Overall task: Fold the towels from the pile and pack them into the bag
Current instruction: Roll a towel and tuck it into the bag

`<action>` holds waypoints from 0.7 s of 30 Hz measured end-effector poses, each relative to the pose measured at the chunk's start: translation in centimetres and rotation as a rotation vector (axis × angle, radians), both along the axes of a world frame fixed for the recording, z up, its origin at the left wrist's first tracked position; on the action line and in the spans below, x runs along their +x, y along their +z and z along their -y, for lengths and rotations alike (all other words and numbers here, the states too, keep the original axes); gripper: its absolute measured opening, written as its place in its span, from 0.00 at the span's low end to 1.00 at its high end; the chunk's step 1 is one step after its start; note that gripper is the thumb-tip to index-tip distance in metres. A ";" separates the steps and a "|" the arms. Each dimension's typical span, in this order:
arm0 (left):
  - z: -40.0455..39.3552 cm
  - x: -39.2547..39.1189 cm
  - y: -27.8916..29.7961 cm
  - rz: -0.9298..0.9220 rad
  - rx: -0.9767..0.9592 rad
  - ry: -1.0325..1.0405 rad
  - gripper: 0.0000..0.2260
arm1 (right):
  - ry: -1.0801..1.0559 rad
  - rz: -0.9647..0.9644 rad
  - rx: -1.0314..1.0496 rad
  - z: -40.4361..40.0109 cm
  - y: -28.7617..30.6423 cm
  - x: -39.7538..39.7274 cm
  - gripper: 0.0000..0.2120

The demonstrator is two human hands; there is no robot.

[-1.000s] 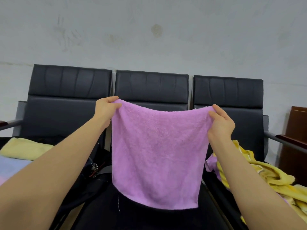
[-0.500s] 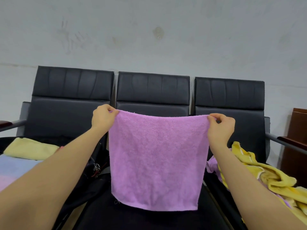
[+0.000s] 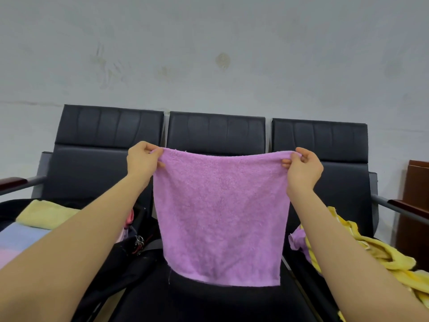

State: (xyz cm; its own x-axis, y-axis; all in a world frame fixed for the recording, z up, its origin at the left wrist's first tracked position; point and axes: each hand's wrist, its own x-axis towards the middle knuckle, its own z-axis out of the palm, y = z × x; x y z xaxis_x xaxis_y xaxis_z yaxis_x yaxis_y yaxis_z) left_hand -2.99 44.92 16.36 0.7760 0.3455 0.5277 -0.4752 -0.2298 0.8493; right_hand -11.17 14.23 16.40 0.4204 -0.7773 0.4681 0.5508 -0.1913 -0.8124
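Purple towel: the purple towel [image 3: 220, 217] hangs flat in front of the middle seat [image 3: 209, 303], its lower edge just above the cushion — spread open, most likely so its edges can be matched for a fold.
Left hand: the left hand [image 3: 142, 160] pinches the upper left corner, fingers curled round the hem.
Right hand: the right hand [image 3: 304, 167] pinches the upper right corner, fingers [image 3: 286, 162] clenched on the cloth; the two hands are level and well apart, so the top edge runs nearly taut.
Pile: a yellow towel [image 3: 380, 252] lies crumpled on the right seat with a purple scrap [image 3: 298, 240] beside it — apparently the unfolded stock.
Bag: a black bag [image 3: 130, 254] sits open on the left seat; folded cloth, pale yellow [image 3: 46, 213] and blue-pink [image 3: 16, 240], lies there, though whether inside the bag cannot be told.
Surface: three black padded seats in a row with metal armrests.
Room: a marked grey wall [image 3: 209, 54] behind; brown wooden furniture [image 3: 417, 205] at far right.
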 end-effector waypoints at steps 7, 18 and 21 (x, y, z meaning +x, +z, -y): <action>-0.8 -1.3 -1.8 -0.105 -0.073 -0.155 0.10 | 0.021 -0.019 0.029 0.8 -1.3 -0.8 0.10; -1.4 -1.1 -4.1 -0.236 0.388 -0.138 0.02 | 0.023 -0.103 0.018 1.2 -4.6 -0.4 0.07; -1.3 -1.2 -3.9 -0.213 0.265 -0.190 0.03 | 0.021 -0.088 0.039 1.2 -4.5 -0.5 0.07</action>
State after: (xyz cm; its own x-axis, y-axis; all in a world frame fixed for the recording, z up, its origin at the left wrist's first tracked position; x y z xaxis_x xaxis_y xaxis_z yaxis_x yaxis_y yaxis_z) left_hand -4.24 46.22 12.48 0.9150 0.0580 0.3993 -0.3498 -0.3793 0.8566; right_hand -11.72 13.06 11.87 0.4754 -0.7846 0.3979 0.4803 -0.1475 -0.8646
